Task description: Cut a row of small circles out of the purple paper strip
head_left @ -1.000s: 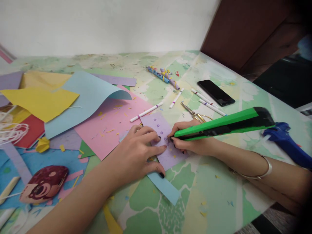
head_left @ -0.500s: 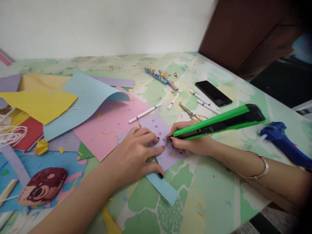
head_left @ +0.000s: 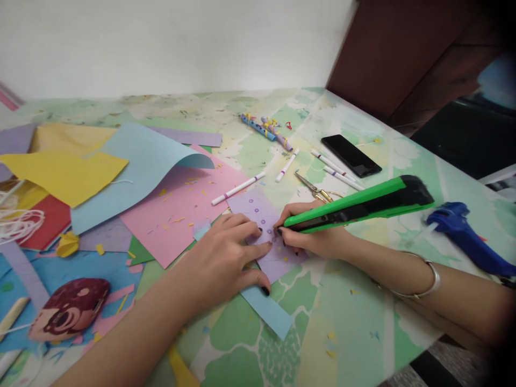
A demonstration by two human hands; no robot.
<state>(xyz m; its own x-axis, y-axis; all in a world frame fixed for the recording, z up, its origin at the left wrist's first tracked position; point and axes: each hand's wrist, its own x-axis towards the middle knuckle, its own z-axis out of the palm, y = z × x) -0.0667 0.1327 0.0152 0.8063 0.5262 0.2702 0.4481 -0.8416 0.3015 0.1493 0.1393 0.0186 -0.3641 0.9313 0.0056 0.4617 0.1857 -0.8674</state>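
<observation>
My left hand lies flat with fingers spread on a small lilac paper marked with little purple circles, pressing it to the table. My right hand is closed round a long green and black utility knife, whose tip touches the lilac paper just beside my left fingertips. A light blue strip sticks out from under the lilac paper. A silver bangle sits on my right wrist.
Pink, light blue and yellow sheets cover the left of the table. White markers, scissors, a black phone, a blue glue gun and a brown cartoon mask lie around. The table edge runs close on the right.
Both hands stay on the lilac paper. The view has shifted slightly and the knife's rear end has swung a little to the left and down; the tip stays at the same spot.
</observation>
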